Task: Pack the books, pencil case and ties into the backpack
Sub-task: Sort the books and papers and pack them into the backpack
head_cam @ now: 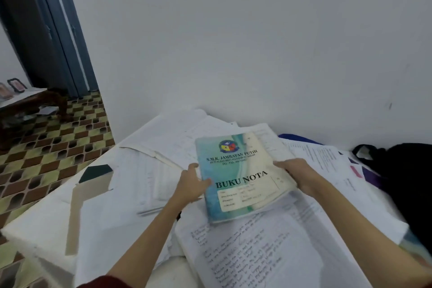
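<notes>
Fingers of the left hand (192, 182) and right hand (295, 172) are closed on the notebook (243, 177), one on each long edge, holding it above loose papers (252, 252) on the white worktop (46, 222). The notebook lies cover up, long axis near to far, top edge far and leaning left. The backpack (406, 170) sits at the far right, its opening not visible. Risk: the grip on both edges looks shallow, so the notebook could slip or drag sheets off during the move right.

The notebook (243, 175) lies over loose papers (252, 252) on the desk (46, 229); the backpack (406, 170) sits to the right, against the wall (233, 42).
</notes>
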Demonstrator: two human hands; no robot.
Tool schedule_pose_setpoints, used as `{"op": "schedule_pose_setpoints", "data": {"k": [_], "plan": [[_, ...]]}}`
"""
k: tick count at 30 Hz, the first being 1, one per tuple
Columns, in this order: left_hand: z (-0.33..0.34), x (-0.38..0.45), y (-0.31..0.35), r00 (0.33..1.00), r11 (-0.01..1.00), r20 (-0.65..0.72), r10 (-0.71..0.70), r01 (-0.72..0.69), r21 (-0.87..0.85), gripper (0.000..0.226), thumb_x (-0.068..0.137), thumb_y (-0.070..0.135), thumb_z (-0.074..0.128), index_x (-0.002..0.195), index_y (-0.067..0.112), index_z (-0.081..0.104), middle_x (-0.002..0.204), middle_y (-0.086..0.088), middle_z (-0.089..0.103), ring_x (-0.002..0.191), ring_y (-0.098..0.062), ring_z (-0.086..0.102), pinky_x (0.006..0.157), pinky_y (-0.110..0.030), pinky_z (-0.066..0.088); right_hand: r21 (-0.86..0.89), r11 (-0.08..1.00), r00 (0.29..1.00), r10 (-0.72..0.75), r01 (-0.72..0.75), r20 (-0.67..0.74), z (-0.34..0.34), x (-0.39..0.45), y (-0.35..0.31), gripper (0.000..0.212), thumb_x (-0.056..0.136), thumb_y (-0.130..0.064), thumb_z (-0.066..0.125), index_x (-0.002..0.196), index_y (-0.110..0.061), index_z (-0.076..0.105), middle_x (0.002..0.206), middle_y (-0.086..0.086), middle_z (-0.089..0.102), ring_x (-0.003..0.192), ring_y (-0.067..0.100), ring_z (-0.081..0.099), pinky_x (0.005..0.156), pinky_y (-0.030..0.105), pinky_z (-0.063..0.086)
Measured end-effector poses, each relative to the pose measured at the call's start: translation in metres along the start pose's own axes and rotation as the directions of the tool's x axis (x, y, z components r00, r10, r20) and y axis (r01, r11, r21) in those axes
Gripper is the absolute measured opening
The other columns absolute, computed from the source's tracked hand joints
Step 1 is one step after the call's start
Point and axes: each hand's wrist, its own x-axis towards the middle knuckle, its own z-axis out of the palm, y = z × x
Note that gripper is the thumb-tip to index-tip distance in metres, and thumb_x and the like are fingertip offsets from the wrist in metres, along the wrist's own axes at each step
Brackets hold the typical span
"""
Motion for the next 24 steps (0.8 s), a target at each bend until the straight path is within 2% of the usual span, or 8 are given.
{"op": "schedule_pose_setpoints", "data": {"k": [4, 8, 10, 12, 14, 17, 21, 24], "plan": [[0.009, 0.014, 0.014, 0.997, 0.971, -0.011, -0.078, 0.073, -0.229, 0.066, 0.086, 0.026, 0.065, 0.139, 0.007, 0.029, 0.123, -0.017, 0.058, 0.105, -0.033, 0.061, 0.088, -0.042, 0.051, -0.461, 0.885, 0.987, -0.124, 0.063, -0.103, 0.000, 0.003, 0.020, 0.012, 0.088, -0.011, 0.060, 0.096, -0.002, 0.059, 0.095, 0.010, 0.060, 0.077, 0.017, 0.054, 0.058, 0.021, 0.039], [0.023, 0.018, 0.019, 0.988, 0.889, 0.029, -0.152, 0.150, -0.433, 0.042, 0.084, 0.011, 0.067, 0.117, 0.000, 0.044, 0.114, -0.012, 0.062, 0.099, -0.032, 0.064, 0.081, -0.034, 0.052, -0.705, 0.705, 0.976, -0.195, 0.070, -0.098, 0.014, 0.010, 0.026, 0.043, 0.089, -0.033, 0.058, 0.117, -0.001, 0.051, 0.119, 0.013, 0.051, 0.096, 0.022, 0.051, 0.073, 0.027, 0.036], [0.025, 0.018, 0.022, 0.985, 0.839, 0.093, -0.147, 0.174, -0.515, 0.032, 0.085, 0.007, 0.065, 0.114, -0.004, 0.057, 0.108, -0.016, 0.067, 0.093, -0.032, 0.067, 0.087, -0.045, 0.053, -0.721, 0.691, 0.981, -0.171, 0.050, -0.095, 0.017, 0.012, 0.026, 0.050, 0.090, -0.040, 0.056, 0.122, -0.002, 0.047, 0.123, 0.012, 0.048, 0.106, 0.024, 0.051, 0.077, 0.027, 0.036], [0.023, 0.016, 0.031, 0.989, 0.824, 0.115, -0.096, 0.143, -0.548, 0.024, 0.088, 0.002, 0.057, 0.112, 0.002, 0.058, 0.106, -0.017, 0.068, 0.092, -0.033, 0.067, 0.084, -0.047, 0.054, -0.683, 0.728, 0.986, -0.148, 0.060, -0.071, 0.016, 0.013, 0.023, 0.041, 0.091, -0.040, 0.057, 0.110, -0.006, 0.050, 0.111, 0.008, 0.052, 0.100, 0.021, 0.053, 0.074, 0.025, 0.038], [0.018, 0.014, 0.039, 0.994, 0.816, 0.105, -0.021, 0.078, -0.573, 0.018, 0.091, -0.001, 0.052, 0.105, 0.009, 0.055, 0.099, -0.013, 0.068, 0.085, -0.029, 0.067, 0.070, -0.039, 0.057, -0.514, 0.857, 0.995, -0.087, 0.045, -0.058, 0.012, 0.010, 0.016, 0.030, 0.090, -0.040, 0.058, 0.087, -0.011, 0.048, 0.095, 0.004, 0.055, 0.083, 0.017, 0.055, 0.062, 0.022, 0.039], [0.005, 0.010, 0.059, 0.993, 0.815, 0.028, 0.112, -0.076, -0.574, 0.016, 0.093, 0.003, 0.051, 0.097, 0.018, 0.055, 0.091, -0.006, 0.068, 0.073, -0.019, 0.067, 0.057, -0.028, 0.053, -0.286, 0.958, 0.997, -0.027, 0.006, -0.069, 0.001, 0.005, 0.002, 0.035, 0.091, -0.042, 0.056, 0.100, -0.010, 0.044, 0.102, 0.008, 0.058, 0.082, 0.020, 0.058, 0.059, 0.027, 0.045], [-0.006, 0.010, 0.092, 0.958, 0.714, -0.022, 0.286, -0.229, -0.662, 0.018, 0.095, 0.010, 0.052, 0.106, 0.024, 0.056, 0.101, -0.006, 0.069, 0.087, -0.023, 0.068, 0.072, -0.036, 0.057, -0.040, 0.977, 0.964, -0.215, 0.211, -0.159, -0.016, -0.004, -0.028, 0.043, 0.091, -0.046, 0.054, 0.112, -0.011, 0.038, 0.100, 0.004, 0.054, 0.082, 0.016, 0.053, 0.065, 0.030, 0.043], [-0.005, 0.016, 0.116, 0.917, 0.678, -0.025, 0.399, -0.313, -0.665, 0.020, 0.095, 0.016, 0.052, 0.111, 0.029, 0.054, 0.109, -0.004, 0.068, 0.095, -0.023, 0.068, 0.081, -0.041, 0.056, 0.085, 0.893, 0.868, -0.403, 0.443, -0.291, -0.025, -0.007, -0.055, 0.043, 0.091, -0.040, 0.057, 0.116, -0.015, 0.032, 0.103, -0.003, 0.054, 0.090, 0.012, 0.055, 0.074, 0.029, 0.043]]}}
